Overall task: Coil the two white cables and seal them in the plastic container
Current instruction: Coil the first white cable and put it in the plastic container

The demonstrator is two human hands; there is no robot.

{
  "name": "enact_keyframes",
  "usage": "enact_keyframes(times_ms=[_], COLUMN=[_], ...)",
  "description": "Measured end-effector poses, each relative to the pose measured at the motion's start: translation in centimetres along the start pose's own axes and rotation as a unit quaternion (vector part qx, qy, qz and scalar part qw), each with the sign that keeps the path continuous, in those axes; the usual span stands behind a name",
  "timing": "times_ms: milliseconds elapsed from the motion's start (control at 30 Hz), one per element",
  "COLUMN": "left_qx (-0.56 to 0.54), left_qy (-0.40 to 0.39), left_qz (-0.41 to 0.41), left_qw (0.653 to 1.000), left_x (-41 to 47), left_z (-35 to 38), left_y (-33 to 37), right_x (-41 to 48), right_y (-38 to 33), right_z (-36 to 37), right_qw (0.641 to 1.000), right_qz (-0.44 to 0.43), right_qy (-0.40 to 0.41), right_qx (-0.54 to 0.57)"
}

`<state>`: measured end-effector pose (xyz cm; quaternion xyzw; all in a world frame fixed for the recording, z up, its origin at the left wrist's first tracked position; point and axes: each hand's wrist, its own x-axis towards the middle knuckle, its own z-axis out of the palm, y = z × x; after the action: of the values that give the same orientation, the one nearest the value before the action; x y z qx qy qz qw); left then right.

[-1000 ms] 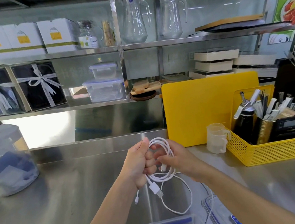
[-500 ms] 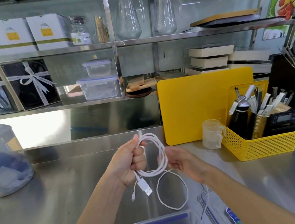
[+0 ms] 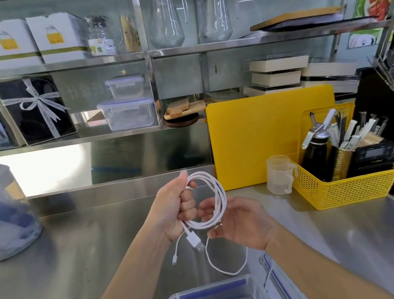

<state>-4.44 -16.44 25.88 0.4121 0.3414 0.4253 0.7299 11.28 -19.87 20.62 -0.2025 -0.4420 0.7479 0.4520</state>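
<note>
My left hand (image 3: 175,208) is closed around the top and left side of a coiled white cable (image 3: 220,195) held above the steel counter. A USB plug (image 3: 194,241) and a small connector (image 3: 174,261) hang below that fist. A loose loop of the cable (image 3: 225,269) droops further down. My right hand (image 3: 238,222) pinches the cable at the coil's lower right. A clear plastic container (image 3: 204,296) sits at the bottom edge in front of me. Its lid (image 3: 278,283) with blue clips lies to the right, partly under my right forearm.
A yellow cutting board (image 3: 257,141) leans against the back wall. A yellow basket (image 3: 342,189) of utensils and a small measuring cup (image 3: 278,175) stand at the right. A large clear jar (image 3: 3,211) stands at the left. Shelves above hold boxes, containers and glass jugs.
My hands have drawn slightly apart and the coil has opened into a wider ring. The hanging loop is shorter as more cable has gone onto the coil.
</note>
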Motion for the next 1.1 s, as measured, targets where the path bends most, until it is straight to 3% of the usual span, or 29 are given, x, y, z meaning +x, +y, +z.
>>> enact_keyframes(times_ms=[167,267,367,533,667,767,933,1033,1100], left_qx=[-0.013,-0.038,0.008,0.161,0.227,0.245,0.132,0.162,0.201], left_qy=[0.008,0.004,0.008,0.065,0.096,0.084,0.056,0.037,0.036], left_qz=[-0.005,-0.026,-0.019,0.022,0.068,0.087,0.035,0.015,0.005], left_qw=[1.0,0.999,1.0,0.985,0.967,0.962,0.989,0.986,0.979], left_x=[0.1,0.1,0.3,0.8,1.3,1.4,1.2,0.8,0.6], left_z=[-0.3,-0.5,-0.7,-1.7,-1.4,-0.6,-1.3,-1.7,-1.8], left_y=[-0.1,-0.5,0.1,0.3,-0.7,-1.3,-0.7,-0.1,-0.1], right_x=[-0.4,-0.4,-0.6,-0.5,0.9,2.2,2.4,1.7,1.4], right_y=[-0.3,-0.3,-0.6,-2.2,-1.9,-1.2,-1.7,-2.2,-2.6], right_z=[-0.4,-0.6,-1.7,-3.0,-2.5,-1.0,0.1,-0.5,-0.7], right_qw=[0.999,0.998,0.99,0.902,0.848,0.858,0.91,0.91,0.885], right_qz=[-0.038,-0.041,-0.021,0.007,0.014,-0.012,-0.079,-0.087,-0.084], right_qy=[-0.02,0.025,0.085,0.166,0.17,0.207,0.228,0.191,0.159], right_qx=[-0.005,-0.027,-0.113,-0.399,-0.502,-0.47,-0.338,-0.358,-0.429])
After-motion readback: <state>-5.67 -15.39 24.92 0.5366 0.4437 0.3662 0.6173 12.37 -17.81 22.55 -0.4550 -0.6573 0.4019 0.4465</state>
